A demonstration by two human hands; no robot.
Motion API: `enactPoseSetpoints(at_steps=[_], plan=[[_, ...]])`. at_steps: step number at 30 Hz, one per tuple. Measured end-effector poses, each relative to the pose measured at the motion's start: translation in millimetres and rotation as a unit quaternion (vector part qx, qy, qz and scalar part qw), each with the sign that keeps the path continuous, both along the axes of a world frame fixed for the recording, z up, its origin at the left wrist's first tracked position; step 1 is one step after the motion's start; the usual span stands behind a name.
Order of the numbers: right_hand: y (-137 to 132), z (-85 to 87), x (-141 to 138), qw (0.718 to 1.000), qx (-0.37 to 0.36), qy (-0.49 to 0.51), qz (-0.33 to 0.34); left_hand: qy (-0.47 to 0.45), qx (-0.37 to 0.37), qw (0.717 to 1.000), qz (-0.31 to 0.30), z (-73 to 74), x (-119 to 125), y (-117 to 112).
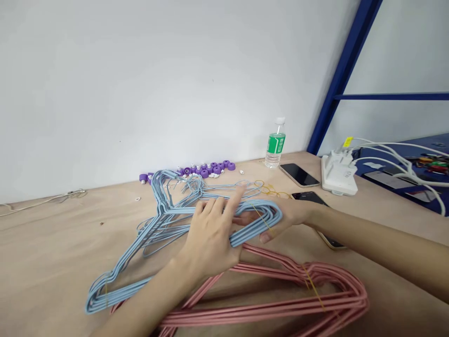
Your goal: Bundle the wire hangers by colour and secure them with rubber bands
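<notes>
Head view: one camera, looking forward and down at both hands over a plywood tabletop (49, 243).

Blue hangers: a loose bundle of blue plastic-coated wire hangers (164, 220) lies across the tabletop, its hooks tangled toward the wall and a yellow rubber band (258, 216) around its near end.

Handling: light but springy, probably with little slip on the coating (the hooks look ready to snag one another). The banded end looks the steadiest place to hold.

Left hand: the left hand (208, 238) reaches in from the bottom edge, wrist low, its fingers (219, 206) extended and spread over the wires, not clenched.

Right hand: the right hand (280, 217) comes in from the right, forearm nearly level, its curled fingers and thumb gripping the bundle's banded end.

Nearby: pink wire hangers (266, 302) lie under the forearms, and a smartphone (310, 199) lies beneath the right hand.

Farther back: purple spools (210, 169), a water bottle (276, 145), a second smartphone (299, 174) and a white power strip (338, 175).
</notes>
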State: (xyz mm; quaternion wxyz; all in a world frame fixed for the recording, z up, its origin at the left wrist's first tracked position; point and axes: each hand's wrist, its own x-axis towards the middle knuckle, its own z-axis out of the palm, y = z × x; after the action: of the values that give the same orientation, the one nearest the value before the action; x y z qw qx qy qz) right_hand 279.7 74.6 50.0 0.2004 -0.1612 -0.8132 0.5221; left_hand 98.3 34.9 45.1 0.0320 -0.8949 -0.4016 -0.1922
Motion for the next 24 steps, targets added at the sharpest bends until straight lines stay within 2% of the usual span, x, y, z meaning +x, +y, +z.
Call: enactPoseSetpoints(at_steps=[2, 5, 11, 16, 20, 24], plan=[[-1.4, 5.7, 0.8, 0.999, -0.015, -0.022, -0.017, 0.019, -0.004, 1.0, -0.018, -1.2, 1.9, -0.2], [-2.7, 4.1, 1.6, 0.998, -0.053, -0.034, -0.017, 0.006, -0.031, 0.999, -0.032, -4.4, 3.8, 0.4], [-4.9, -12.5, 0.4, 0.976, -0.208, 0.057, 0.017, -0.043, -0.074, 0.994, -0.066, -8.4, 3.6, 2.5], [-5.5, -13.6, -3.4, 0.971, -0.228, 0.074, -0.003, -0.03, -0.06, 0.994, -0.085, -7.4, 3.0, 4.0], [-6.6, -14.1, -3.5, 0.967, -0.244, 0.073, -0.02, -0.046, -0.08, 0.99, -0.102, -6.6, 3.1, 4.5], [-9.8, -17.4, 2.2, 0.954, -0.291, 0.066, -0.036, -0.045, -0.083, 0.992, -0.086, -7.9, 4.4, 3.3]])
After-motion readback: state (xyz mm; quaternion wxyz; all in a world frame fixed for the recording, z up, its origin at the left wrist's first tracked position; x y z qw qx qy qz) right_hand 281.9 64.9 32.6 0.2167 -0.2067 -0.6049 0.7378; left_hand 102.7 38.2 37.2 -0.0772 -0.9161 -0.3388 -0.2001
